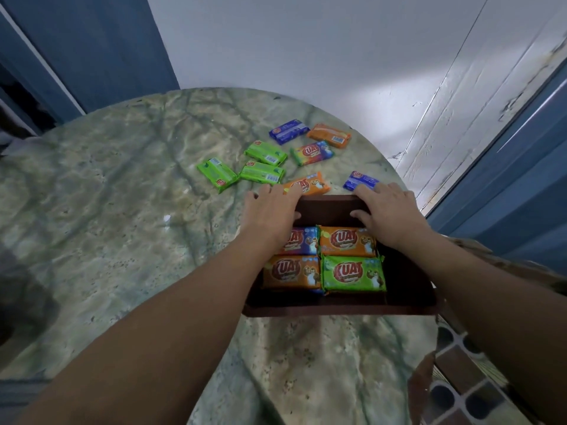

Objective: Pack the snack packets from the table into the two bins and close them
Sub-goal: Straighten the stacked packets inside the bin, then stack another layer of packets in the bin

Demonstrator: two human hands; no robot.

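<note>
A dark brown bin (340, 305) sat open on the round green marble table (122, 210), near its right edge. Left hand (271, 211) gripped the bin's far wall at the left corner, fingers draped over the top edge, thumb tucked inside. Right hand (388, 210) gripped the same wall at the right corner, fingers over the rim, thumb inside. Four KUAT packets lay flat in the bin in a two-by-two block: purple packet (302, 240) far left, partly under the left wrist; orange packet (348, 240) far right; second orange packet (291, 273) near left; green packet (352, 273) near right, all touching edge to edge. Loose packets lay on the table beyond the bin: orange one (308, 184) just past the left fingertips, blue one (360, 180) just past the right fingertips, whether either touched the fingers could not be told. Farther back were three green packets (262, 173), a multicolour packet (311, 153), a blue packet (289, 131) and an orange packet (329, 135), scattered, mostly apart. Only one bin was visible. White wall (306, 41) behind the table, blue panels (92, 41) on both sides, patterned tile floor (466, 388) at lower right.
</note>
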